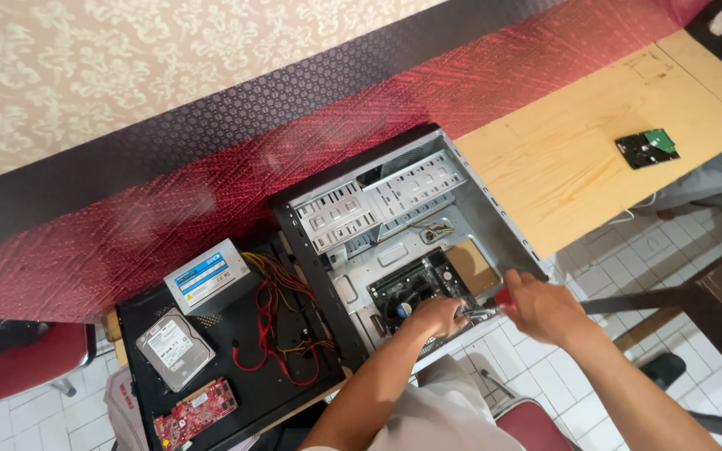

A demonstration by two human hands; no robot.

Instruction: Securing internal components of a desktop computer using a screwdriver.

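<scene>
While the left hand point(438, 316) rests fingers-down on the motherboard point(415, 294) inside the open PC case point(394, 225) at frame centre, the right hand point(542, 307) grips a red-handled screwdriver point(488, 307) just beside it.

A power supply point(207, 275) with a tangle of red, yellow and black wires point(282, 321) lies on a black panel point(236, 380), beside a silver hard drive point(174, 348) and a red circuit card point(196, 412). Well apart, another hard drive point(647, 149) sits on the wooden worktop point(561, 159), and a red chair point(18, 361) stands on the white tiled floor point(628, 259).
</scene>
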